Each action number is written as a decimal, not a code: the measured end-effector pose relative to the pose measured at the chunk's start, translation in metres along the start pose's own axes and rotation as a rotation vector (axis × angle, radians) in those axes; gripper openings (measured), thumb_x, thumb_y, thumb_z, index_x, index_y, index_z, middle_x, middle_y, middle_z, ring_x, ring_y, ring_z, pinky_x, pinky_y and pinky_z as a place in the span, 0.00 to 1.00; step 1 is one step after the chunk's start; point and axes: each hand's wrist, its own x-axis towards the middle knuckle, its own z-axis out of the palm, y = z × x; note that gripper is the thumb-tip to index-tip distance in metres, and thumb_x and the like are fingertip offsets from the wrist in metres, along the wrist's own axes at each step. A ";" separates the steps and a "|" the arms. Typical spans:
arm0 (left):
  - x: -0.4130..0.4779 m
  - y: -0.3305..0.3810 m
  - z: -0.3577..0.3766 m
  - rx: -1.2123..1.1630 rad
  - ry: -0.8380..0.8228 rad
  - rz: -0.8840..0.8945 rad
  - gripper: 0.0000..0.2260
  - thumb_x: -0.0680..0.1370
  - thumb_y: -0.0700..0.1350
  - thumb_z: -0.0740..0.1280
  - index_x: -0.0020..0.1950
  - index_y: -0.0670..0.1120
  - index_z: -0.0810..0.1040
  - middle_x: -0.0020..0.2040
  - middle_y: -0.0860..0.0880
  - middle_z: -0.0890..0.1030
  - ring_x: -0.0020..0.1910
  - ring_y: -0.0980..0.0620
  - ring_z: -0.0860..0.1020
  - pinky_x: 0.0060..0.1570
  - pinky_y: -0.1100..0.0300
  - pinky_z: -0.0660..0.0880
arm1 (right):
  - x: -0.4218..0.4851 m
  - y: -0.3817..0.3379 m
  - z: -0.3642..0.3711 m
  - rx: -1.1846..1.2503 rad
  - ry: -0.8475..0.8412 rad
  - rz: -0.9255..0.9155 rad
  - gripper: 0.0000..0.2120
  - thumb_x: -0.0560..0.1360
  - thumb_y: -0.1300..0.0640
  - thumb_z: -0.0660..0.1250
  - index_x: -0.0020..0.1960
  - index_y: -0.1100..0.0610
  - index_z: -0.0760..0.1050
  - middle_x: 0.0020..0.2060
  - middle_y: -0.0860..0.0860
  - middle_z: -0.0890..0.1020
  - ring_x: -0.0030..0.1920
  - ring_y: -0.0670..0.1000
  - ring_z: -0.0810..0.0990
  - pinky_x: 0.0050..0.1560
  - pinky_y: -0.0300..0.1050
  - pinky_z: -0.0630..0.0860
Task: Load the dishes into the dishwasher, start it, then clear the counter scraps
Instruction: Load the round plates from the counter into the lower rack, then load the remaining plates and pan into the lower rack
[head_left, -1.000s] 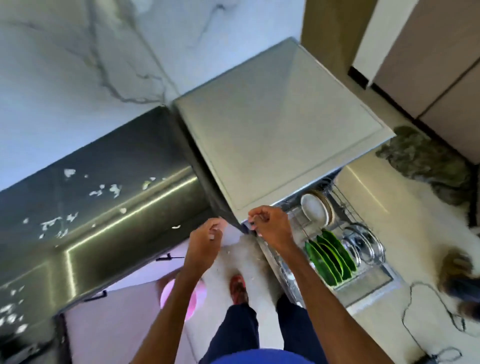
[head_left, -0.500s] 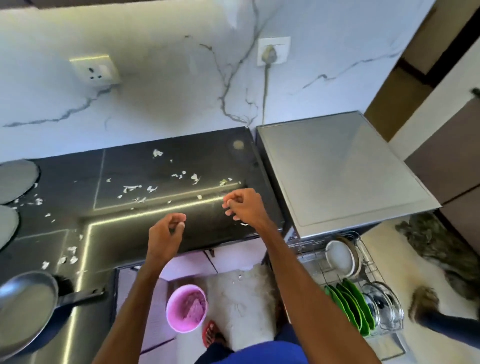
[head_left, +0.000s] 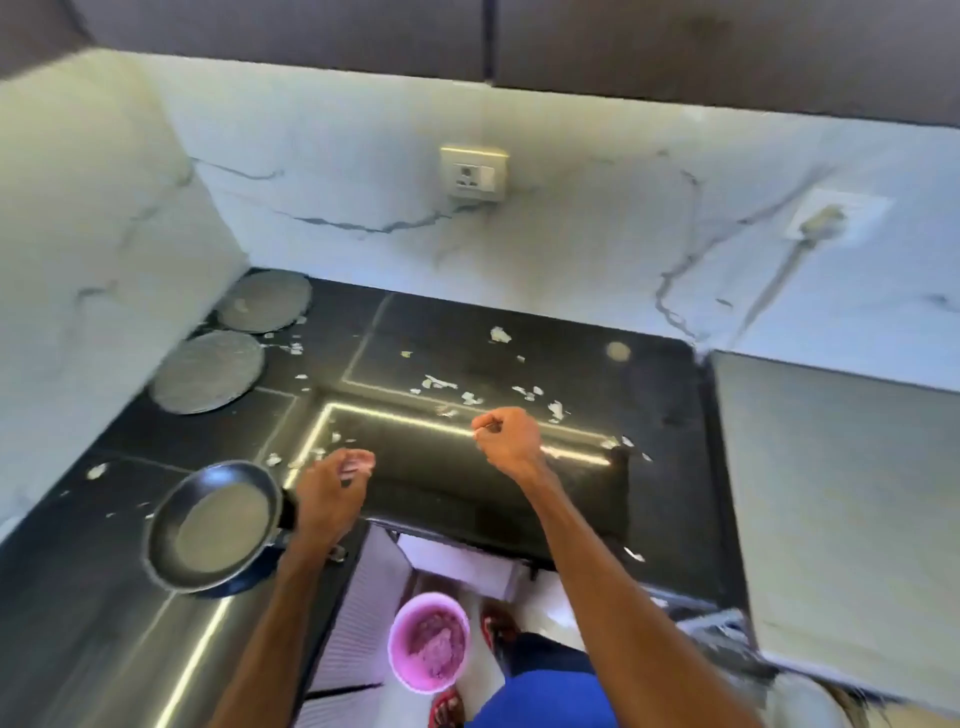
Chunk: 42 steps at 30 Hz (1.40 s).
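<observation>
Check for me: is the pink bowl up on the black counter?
No, the pink bowl stands down on the floor, below the front edge of the black counter.

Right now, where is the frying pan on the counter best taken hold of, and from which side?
By its handle, coming from the pan's right. The frying pan sits flat; the handle sticks out rightward toward the front of the counter, partly hidden under the left hand.

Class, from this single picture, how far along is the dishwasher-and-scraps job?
Done: unclear; the dishwasher shows mostly its top. In hand: left hand and right hand, fingers curled, hover over the black counter. Remaining: pale scraps litter it, and a frying pan sits out.
</observation>
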 end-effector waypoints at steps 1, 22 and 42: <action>0.004 -0.002 0.000 -0.009 0.020 -0.027 0.09 0.76 0.35 0.69 0.53 0.44 0.84 0.49 0.49 0.86 0.48 0.53 0.84 0.54 0.60 0.78 | 0.011 -0.007 0.007 -0.019 -0.035 -0.029 0.09 0.73 0.62 0.67 0.43 0.52 0.85 0.40 0.49 0.87 0.39 0.48 0.83 0.51 0.50 0.83; 0.021 -0.024 -0.037 0.051 0.385 -0.476 0.18 0.71 0.28 0.65 0.49 0.47 0.86 0.42 0.57 0.83 0.34 0.63 0.77 0.37 0.75 0.73 | 0.096 -0.072 0.133 -0.086 -0.456 -0.172 0.12 0.72 0.61 0.69 0.55 0.55 0.82 0.50 0.48 0.84 0.49 0.46 0.82 0.58 0.38 0.74; 0.195 -0.150 -0.105 0.318 0.159 -0.378 0.19 0.71 0.33 0.63 0.62 0.41 0.75 0.59 0.42 0.78 0.60 0.43 0.74 0.61 0.50 0.72 | 0.143 -0.070 0.276 -0.693 -0.740 -0.274 0.32 0.84 0.45 0.57 0.83 0.50 0.46 0.81 0.52 0.38 0.81 0.61 0.38 0.77 0.66 0.49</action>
